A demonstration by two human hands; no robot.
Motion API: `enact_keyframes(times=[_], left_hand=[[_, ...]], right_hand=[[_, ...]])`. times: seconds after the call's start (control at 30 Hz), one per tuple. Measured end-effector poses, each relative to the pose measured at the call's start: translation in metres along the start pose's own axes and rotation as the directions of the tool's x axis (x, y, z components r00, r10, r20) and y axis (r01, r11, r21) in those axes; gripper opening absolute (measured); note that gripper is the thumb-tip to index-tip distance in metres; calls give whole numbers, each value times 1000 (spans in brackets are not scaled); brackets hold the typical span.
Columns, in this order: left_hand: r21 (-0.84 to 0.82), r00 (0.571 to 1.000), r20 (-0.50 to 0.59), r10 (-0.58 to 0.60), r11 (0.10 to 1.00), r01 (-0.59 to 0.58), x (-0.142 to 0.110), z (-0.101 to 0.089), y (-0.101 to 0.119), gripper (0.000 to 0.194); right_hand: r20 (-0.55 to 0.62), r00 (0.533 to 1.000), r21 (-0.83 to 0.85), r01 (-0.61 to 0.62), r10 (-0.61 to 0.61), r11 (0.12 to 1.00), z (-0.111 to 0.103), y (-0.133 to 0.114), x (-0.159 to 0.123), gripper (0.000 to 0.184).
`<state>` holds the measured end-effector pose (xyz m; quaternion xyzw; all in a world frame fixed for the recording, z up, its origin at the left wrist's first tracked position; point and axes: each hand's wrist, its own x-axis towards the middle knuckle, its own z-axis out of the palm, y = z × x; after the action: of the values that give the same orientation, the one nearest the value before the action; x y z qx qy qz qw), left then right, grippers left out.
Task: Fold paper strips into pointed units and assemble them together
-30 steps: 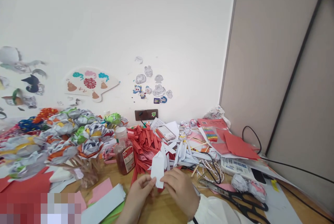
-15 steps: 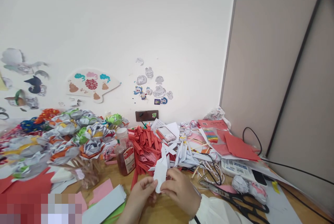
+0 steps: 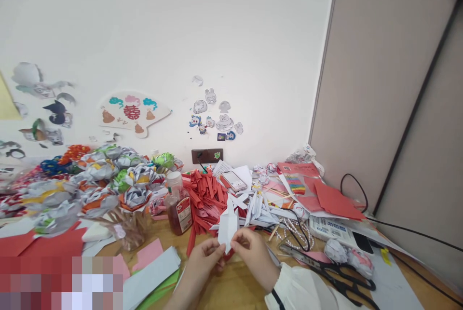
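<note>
The paper (image 3: 227, 235) is white, narrow and folded, held up above the table (image 3: 231, 286) between both hands, its broad face toward the person and its lower end narrowing at the fingertips. A fold line shows along its right side; the surface is otherwise plain. The left hand (image 3: 207, 259) holds the lower left edge, thumb laid on the face and fingers curled behind and below. The right hand (image 3: 253, 252) grips the lower right edge in a narrow pinch of thumb and forefinger, its other fingers tucked in. Behind the paper lie the white strips (image 3: 262, 211); being of like colour, they make its upper end hard to tell from the heap. The red strips (image 3: 204, 189) are partly covered by the same heap, and the bottle (image 3: 180, 216) stands just beside them, its label (image 3: 183, 214) too small to read. Some left fingertips are hidden by the paper. At the right, the sleeve (image 3: 300, 286) covers part of the scissors (image 3: 327, 267), whose handles reach the lower edge of view. Pixelated squares mask the lower left corner; what lies under them cannot be made out.
</note>
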<state>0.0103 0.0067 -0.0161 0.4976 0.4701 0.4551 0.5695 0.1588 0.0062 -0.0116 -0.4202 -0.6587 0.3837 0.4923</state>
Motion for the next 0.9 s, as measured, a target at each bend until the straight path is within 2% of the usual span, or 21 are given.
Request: enact_keyframes(times=[0.23,0.43,0.9], left_hand=[[21,999,-16,-33,999,33,-6,7,4,39],[-7,999,-31,-30,1000,30,-7,9,5,39],[41,997,-69,35,999,-33,-11,13,12,32]], right_hand=[[8,1000,158,-26,25,987,3,-5,-2,6],[-1,1000,70,24,-24,997,1,-1,-1,4],[-51,998,66,-44,47,997,5,-5,-2,8]])
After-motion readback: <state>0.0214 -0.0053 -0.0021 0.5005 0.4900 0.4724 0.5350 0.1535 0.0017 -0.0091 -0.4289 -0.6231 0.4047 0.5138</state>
